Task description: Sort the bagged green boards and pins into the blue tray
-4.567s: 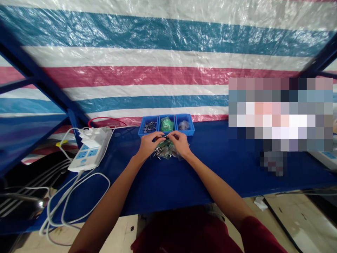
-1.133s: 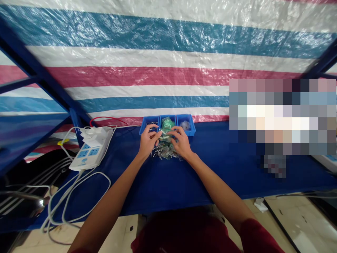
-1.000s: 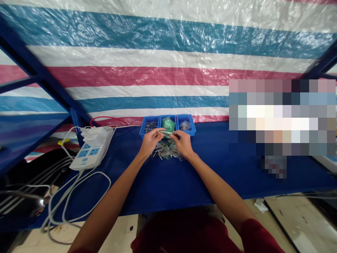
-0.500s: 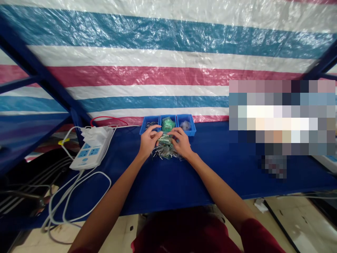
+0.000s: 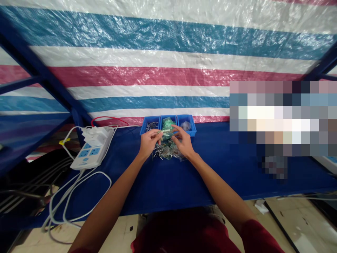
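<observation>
Above a loose pile (image 5: pixel 168 151) of clear and green plastic packets and thin metal pieces, my left hand (image 5: pixel 149 141) pinches the edge of a small green plastic packet (image 5: pixel 166 132). What the packet contains is too small to make out. My right hand (image 5: pixel 183 142) is at the packet's other side, index finger stretched out and thumb apart from it. Just behind the hands stand three blue bins: thin metal pieces fill the left bin (image 5: pixel 144 127), green packets lie in the middle bin (image 5: pixel 168 117), and clear plastic packets in the right bin (image 5: pixel 192 123).
A white power strip (image 5: pixel 88 154) with plugs and looping white cables (image 5: pixel 68 196) occupies the left of the blue table (image 5: pixel 163 189). A red cable (image 5: pixel 110 118) runs behind it. Striped sheeting (image 5: pixel 158 77) hangs at the back. The right side is pixelated.
My left fingers have closed on the green packet, which is slightly raised and tilted. My right index finger has straightened toward the middle bin, its hand shifting slightly.
</observation>
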Demonstrator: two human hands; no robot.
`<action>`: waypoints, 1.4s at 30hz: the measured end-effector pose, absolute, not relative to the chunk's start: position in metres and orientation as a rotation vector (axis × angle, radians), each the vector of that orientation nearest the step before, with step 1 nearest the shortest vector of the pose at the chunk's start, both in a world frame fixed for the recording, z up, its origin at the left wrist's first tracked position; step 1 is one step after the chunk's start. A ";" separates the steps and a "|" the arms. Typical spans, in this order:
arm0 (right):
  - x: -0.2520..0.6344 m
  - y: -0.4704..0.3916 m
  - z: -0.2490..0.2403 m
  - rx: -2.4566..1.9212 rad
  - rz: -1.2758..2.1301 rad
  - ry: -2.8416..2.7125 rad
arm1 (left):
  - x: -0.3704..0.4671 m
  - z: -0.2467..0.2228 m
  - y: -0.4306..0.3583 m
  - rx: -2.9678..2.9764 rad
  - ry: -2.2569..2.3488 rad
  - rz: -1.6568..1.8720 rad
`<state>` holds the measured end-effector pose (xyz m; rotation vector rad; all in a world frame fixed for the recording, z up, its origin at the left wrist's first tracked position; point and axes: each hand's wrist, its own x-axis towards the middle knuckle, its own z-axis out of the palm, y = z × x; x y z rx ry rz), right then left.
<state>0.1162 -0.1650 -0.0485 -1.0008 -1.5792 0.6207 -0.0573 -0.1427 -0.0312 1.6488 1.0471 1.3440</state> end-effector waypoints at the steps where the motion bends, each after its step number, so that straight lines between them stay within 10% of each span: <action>1: 0.116 -0.165 -0.048 -1.000 0.591 -1.597 | -0.057 -0.030 -0.144 1.650 1.056 1.338; 17: 0.118 -0.159 -0.052 -1.182 0.507 -1.402 | -0.043 -0.017 -0.071 1.953 1.251 1.332; 34: 0.117 -0.158 -0.054 -1.181 0.510 -1.523 | -0.012 -0.030 -0.019 2.604 1.438 0.302; 42: 0.124 -0.154 -0.054 -1.355 0.399 -1.610 | -0.025 -0.021 -0.055 2.669 1.269 0.832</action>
